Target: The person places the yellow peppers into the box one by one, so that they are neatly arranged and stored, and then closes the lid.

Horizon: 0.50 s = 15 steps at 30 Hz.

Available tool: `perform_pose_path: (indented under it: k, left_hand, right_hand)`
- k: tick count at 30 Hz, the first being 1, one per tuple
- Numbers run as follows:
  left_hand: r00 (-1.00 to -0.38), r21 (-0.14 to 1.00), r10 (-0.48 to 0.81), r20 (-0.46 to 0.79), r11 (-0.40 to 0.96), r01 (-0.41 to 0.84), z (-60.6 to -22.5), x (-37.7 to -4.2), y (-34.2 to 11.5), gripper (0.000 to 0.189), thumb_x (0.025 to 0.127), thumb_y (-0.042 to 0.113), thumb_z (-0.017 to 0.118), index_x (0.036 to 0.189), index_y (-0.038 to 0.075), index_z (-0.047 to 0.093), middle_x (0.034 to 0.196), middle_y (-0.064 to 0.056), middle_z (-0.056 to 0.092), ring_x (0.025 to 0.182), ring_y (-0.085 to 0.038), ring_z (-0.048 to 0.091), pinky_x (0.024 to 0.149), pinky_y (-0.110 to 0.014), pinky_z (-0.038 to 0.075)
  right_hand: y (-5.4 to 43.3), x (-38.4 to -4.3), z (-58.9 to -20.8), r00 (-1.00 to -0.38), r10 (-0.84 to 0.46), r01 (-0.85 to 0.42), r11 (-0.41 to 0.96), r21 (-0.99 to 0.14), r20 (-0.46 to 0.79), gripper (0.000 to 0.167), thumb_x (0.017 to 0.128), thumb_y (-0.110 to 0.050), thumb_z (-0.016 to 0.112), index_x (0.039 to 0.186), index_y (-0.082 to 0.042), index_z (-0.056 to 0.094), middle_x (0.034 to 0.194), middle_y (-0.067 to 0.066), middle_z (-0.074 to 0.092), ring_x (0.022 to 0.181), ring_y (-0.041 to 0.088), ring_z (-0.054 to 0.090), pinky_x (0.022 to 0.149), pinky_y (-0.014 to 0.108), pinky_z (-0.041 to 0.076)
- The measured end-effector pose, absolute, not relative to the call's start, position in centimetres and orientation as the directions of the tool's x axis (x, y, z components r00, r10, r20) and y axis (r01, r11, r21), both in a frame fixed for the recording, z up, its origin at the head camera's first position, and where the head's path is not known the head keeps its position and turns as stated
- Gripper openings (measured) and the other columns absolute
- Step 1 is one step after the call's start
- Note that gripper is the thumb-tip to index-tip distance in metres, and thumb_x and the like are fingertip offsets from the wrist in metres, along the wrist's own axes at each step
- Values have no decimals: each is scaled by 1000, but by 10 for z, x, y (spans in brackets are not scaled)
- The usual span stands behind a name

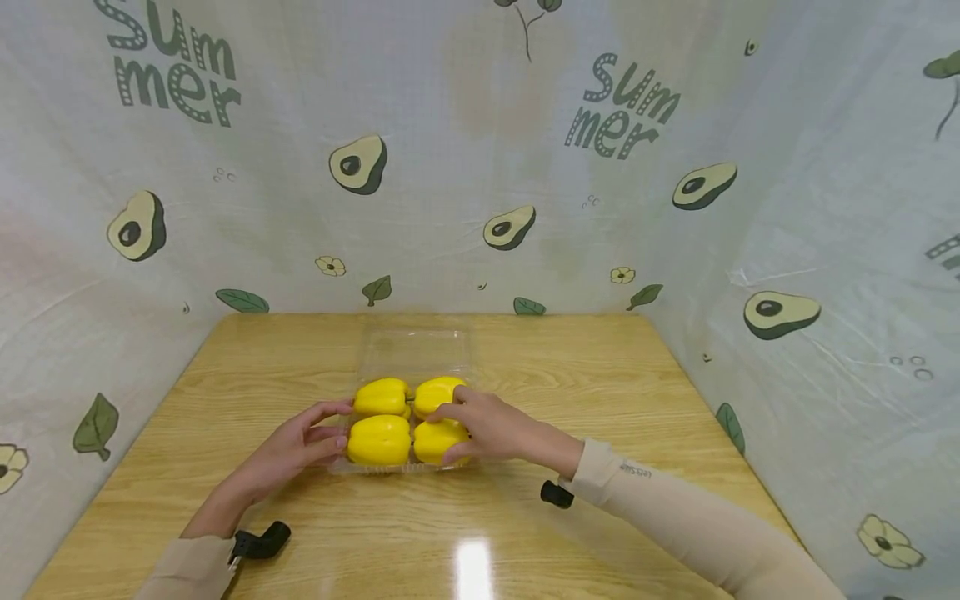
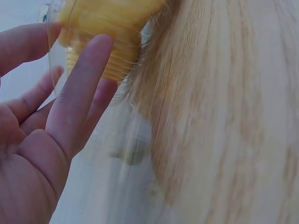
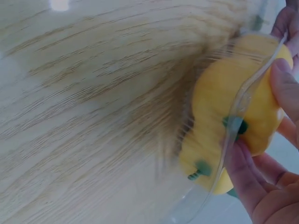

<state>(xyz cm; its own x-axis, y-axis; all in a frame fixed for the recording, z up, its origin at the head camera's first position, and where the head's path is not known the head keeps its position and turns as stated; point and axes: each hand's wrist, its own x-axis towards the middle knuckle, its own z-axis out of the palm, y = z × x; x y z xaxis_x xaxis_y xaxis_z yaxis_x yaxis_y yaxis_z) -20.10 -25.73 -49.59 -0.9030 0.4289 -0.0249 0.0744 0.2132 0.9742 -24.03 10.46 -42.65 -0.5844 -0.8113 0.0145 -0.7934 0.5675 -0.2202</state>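
Observation:
A clear plastic clamshell box [image 1: 408,468] holds several yellow bell peppers, with its lid [image 1: 416,350] laid back behind it. Two peppers sit in front and two behind, and yellow also shows beneath them. My right hand [image 1: 487,425] grips the front right bell pepper [image 1: 441,442], thumb toward the near side and fingers over the top. In the right wrist view, this pepper [image 3: 261,102] stands partly above the box's rim, its green stem showing. At the box's left side, my left hand [image 1: 300,442] touches the wall with extended fingers, beside the front left pepper [image 1: 378,440].
Underneath is a light wooden table [image 1: 600,375]. A pale cloth [image 1: 450,108] printed with avocados and leaves hangs behind it and along both sides. A black wrist mount [image 1: 262,540] juts from the left sleeve, another [image 1: 557,494] from the right.

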Motion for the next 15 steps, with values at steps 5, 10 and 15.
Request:
perform_pose_path:
  k: [5, 10, 15]
  left_hand:
    - [-905, 974, 424, -29, 214, 69, -498, -201, -259, 53, 109, 22, 64, 153, 3, 44, 174, -22, 22, 127, -8, 64, 96, -34, 61]
    - [-904, 976, 427, -27, 209, 69, -498, -201, -258, 53, 109, 21, 65, 153, 3, 44, 174, -23, 22, 126, -7, 64, 96, -34, 61]
    - [-902, 974, 431, -19, 210, 80, -499, -203, -258, 52, 109, 21, 64, 154, 3, 44, 174, -24, 19, 124, -3, 64, 96, -34, 61]
  right_hand:
    - [107, -240, -430, -582, -812, -796, 559, -231, 39, 62, 89, -46, 83, 144, -21, 67, 116, 5, 54, 74, 10, 46, 66, 19, 42]
    - [107, -241, -430, -570, -820, -806, 546, -229, 52, 61, 88, -43, 84, 142, -20, 67, 112, 4, 48, 69, 9, 42, 64, 18, 40]
    - [108, -241, -429, -588, -808, -786, 564, -252, 25, 61, 89, -44, 82, 144, -21, 65, 112, 3, 47, 72, 9, 41, 66, 20, 39]
